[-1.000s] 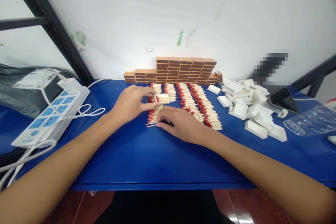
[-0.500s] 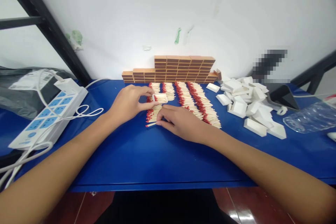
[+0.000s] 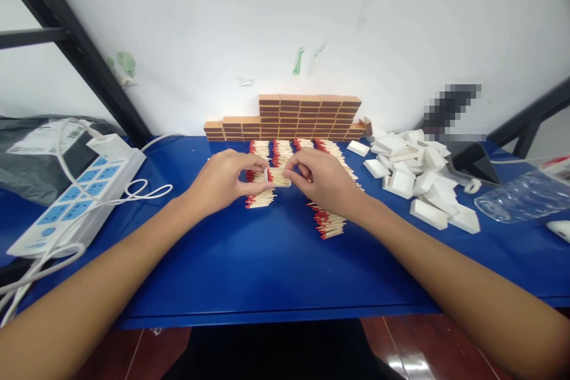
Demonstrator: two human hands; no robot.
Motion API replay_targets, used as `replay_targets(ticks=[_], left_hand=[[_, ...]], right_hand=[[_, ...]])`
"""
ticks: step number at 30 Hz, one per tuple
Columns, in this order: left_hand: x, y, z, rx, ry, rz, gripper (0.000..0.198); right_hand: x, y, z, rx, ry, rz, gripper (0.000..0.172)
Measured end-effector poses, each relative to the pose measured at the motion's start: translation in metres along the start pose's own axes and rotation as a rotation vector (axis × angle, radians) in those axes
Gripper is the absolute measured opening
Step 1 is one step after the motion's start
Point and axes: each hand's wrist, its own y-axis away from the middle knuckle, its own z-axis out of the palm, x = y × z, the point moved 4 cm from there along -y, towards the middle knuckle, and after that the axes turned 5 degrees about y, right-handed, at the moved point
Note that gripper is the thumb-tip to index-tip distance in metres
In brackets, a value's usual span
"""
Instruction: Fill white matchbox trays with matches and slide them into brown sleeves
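My left hand (image 3: 221, 181) pinches a small white matchbox tray (image 3: 266, 174) between thumb and fingers at its left end. Red-headed matches lie inside the tray, heads to the left. At the tray's right end, the closed fingertips of my right hand (image 3: 327, 181) grip match ends, though the fingers partly hide them. Beneath and behind both hands, several rows of loose matches (image 3: 260, 200) run across the blue table (image 3: 231, 261). My right hand and forearm cover part of the right-hand rows (image 3: 332, 227).
Stacked brown matchboxes (image 3: 312, 113) stand against the wall. A heap of white trays (image 3: 403, 181) lies on the right, beside a dark device (image 3: 474, 161) and a clear plastic bottle (image 3: 521, 196). On the left are a power strip (image 3: 80, 196), cables and a grey bag (image 3: 27, 166).
My right hand has moved up from the near end of the left match row to the tray. The tray now shows more matches. My left hand still holds it, slightly lower and further right.
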Motion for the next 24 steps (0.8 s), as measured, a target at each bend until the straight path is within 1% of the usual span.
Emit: replay_targets(ticks=[5, 6, 8, 10, 12, 14, 17, 24], left_hand=[[-0.008, 0.0, -0.004, 0.015, 0.05, -0.082, 0.029], [-0.011, 0.0, -0.005, 0.027, 0.046, -0.102, 0.029], [-0.014, 0.001, -0.008, 0.05, 0.031, -0.13, 0.031], [-0.015, 0.001, -0.009, 0.058, 0.01, -0.143, 0.031], [-0.014, 0.001, -0.009, 0.054, -0.008, -0.144, 0.031], [-0.014, 0.0, -0.008, 0.047, -0.025, -0.138, 0.03], [-0.014, 0.0, -0.008, 0.049, -0.032, -0.121, 0.029], [-0.015, 0.001, -0.007, 0.045, -0.037, -0.106, 0.03]], right_hand=[[-0.009, 0.002, -0.004, 0.076, -0.004, -0.065, 0.009], [-0.012, 0.004, -0.003, 0.071, -0.017, -0.09, 0.009], [-0.019, 0.007, 0.002, 0.004, -0.061, -0.159, 0.008], [-0.026, 0.011, 0.01, -0.105, -0.103, -0.213, 0.006], [-0.031, 0.015, 0.018, -0.198, -0.122, -0.22, 0.006], [-0.033, 0.017, 0.024, -0.253, -0.118, -0.2, 0.007], [-0.034, 0.018, 0.028, -0.281, -0.111, -0.18, 0.008], [-0.034, 0.018, 0.028, -0.289, -0.098, -0.167, 0.009]])
